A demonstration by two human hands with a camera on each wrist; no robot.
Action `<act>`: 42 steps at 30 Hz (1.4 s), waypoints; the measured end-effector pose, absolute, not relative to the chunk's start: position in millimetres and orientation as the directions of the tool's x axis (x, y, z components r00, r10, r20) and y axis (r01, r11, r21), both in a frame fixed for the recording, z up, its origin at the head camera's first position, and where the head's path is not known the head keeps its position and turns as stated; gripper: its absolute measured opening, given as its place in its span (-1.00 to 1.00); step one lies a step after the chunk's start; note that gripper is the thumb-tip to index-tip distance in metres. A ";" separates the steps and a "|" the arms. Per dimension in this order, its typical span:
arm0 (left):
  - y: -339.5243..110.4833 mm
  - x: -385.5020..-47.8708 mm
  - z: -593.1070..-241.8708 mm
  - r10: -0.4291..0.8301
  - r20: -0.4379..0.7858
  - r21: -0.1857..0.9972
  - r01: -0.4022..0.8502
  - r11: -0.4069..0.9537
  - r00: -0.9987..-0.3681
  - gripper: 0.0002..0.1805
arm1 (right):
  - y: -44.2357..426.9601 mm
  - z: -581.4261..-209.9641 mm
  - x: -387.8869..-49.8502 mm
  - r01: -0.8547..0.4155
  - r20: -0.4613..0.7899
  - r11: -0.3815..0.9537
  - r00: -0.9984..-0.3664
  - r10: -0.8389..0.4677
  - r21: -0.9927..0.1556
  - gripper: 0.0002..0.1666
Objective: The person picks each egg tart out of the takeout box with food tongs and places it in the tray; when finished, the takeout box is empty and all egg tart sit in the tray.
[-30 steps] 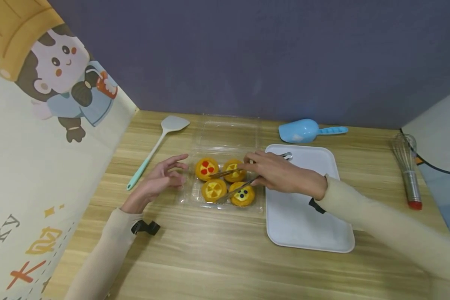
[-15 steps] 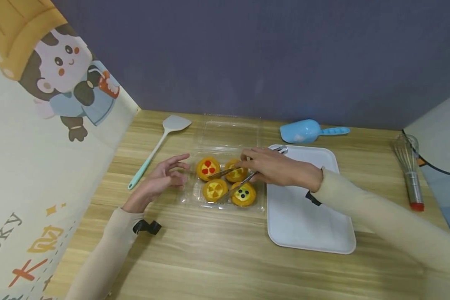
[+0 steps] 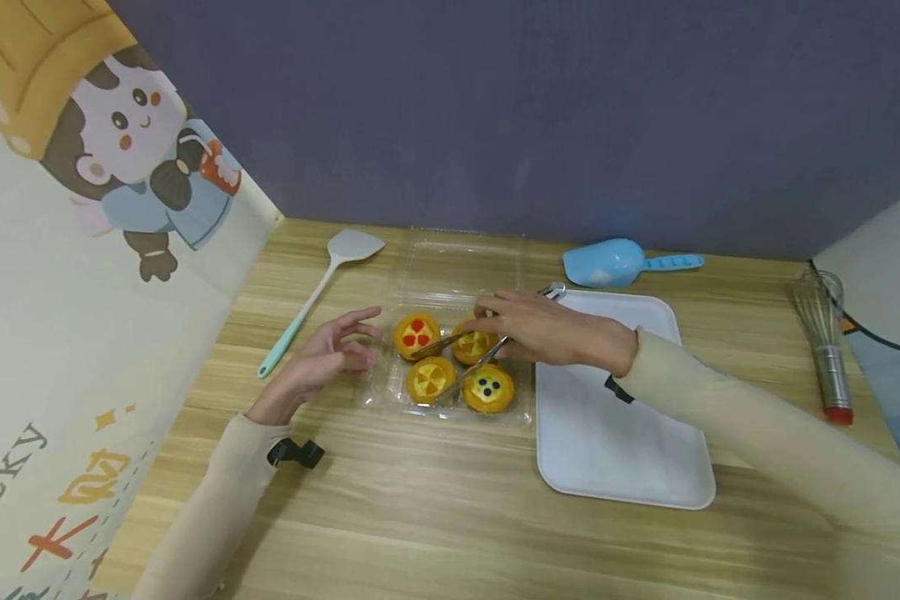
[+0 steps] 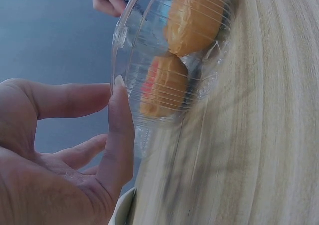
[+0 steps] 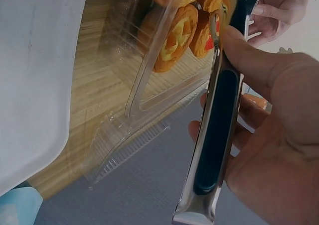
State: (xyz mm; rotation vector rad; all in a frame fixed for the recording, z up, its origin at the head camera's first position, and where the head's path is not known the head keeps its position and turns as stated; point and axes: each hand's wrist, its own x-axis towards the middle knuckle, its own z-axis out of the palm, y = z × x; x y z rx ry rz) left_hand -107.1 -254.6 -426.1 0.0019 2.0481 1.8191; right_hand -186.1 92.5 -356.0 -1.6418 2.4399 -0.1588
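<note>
Right hand (image 3: 536,329) grips silver metal tongs with dark teal handle inserts (image 5: 217,130); tong tips apart, at far and right sides of round golden tart with yellow wedge-patterned top (image 3: 429,381). Tip contact: cannot tell. Tart sits near-left in open clear plastic container (image 3: 382,383), beside three other golden tarts (image 3: 488,388). Left hand (image 3: 321,360): thumb and forefinger spread at container's left edge; touch unclear. Container between pale spatula with mint handle (image 3: 315,292) and white rectangular tray (image 3: 622,442).

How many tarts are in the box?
4: red-topped tart back left; partly covered tart back right; yellow-topped tart front left; blue-dotted tart front right.
</note>
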 end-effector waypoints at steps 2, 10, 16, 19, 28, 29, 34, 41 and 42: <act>-254.3 -107.4 -426.0 0.261 -0.291 0.954 -0.258 0.154 -0.921 -0.06 | 92.0 -355.9 -186.5 -0.908 -0.107 0.375 -0.361 -0.927 -0.188 -0.26; -253.9 -107.8 -426.8 0.258 -0.288 0.955 -0.256 0.150 -0.922 -0.07 | 91.3 -356.0 -186.7 -0.920 -0.113 0.356 -0.341 -0.933 -0.164 -0.26; -254.0 -107.4 -428.0 0.261 -0.281 0.957 -0.249 0.151 -0.923 -0.06 | 90.2 -357.7 -187.7 -0.928 -0.104 0.341 -0.328 -0.939 -0.152 -0.28; -254.1 -106.9 -428.0 0.261 -0.282 0.956 -0.248 0.155 -0.923 -0.07 | 89.9 -358.9 -186.7 -0.931 -0.102 0.339 -0.328 -0.939 -0.132 -0.29; -253.9 -105.9 -425.8 0.257 -0.291 0.954 -0.258 0.155 -0.922 -0.07 | 92.0 -364.5 -181.4 -0.924 -0.093 0.373 -0.365 -0.926 -0.082 -0.30; -253.9 -106.0 -425.4 0.255 -0.292 0.953 -0.260 0.154 -0.922 -0.07 | 92.4 -365.2 -180.6 -0.923 -0.088 0.378 -0.372 -0.924 -0.076 -0.31; -254.1 -106.3 -424.8 0.256 -0.294 0.953 -0.261 0.156 -0.921 -0.06 | 95.3 -368.4 -175.3 -0.919 -0.057 0.390 -0.387 -0.920 -0.061 -0.33; -254.4 -106.0 -424.0 0.251 -0.303 0.950 -0.270 0.159 -0.919 -0.06 | 99.5 -374.5 -170.1 -0.919 0.012 0.391 -0.392 -0.920 -0.056 -0.41; -254.3 -106.1 -424.1 0.251 -0.304 0.950 -0.271 0.159 -0.919 -0.06 | 99.9 -375.0 -169.4 -0.919 0.021 0.391 -0.392 -0.920 -0.053 -0.41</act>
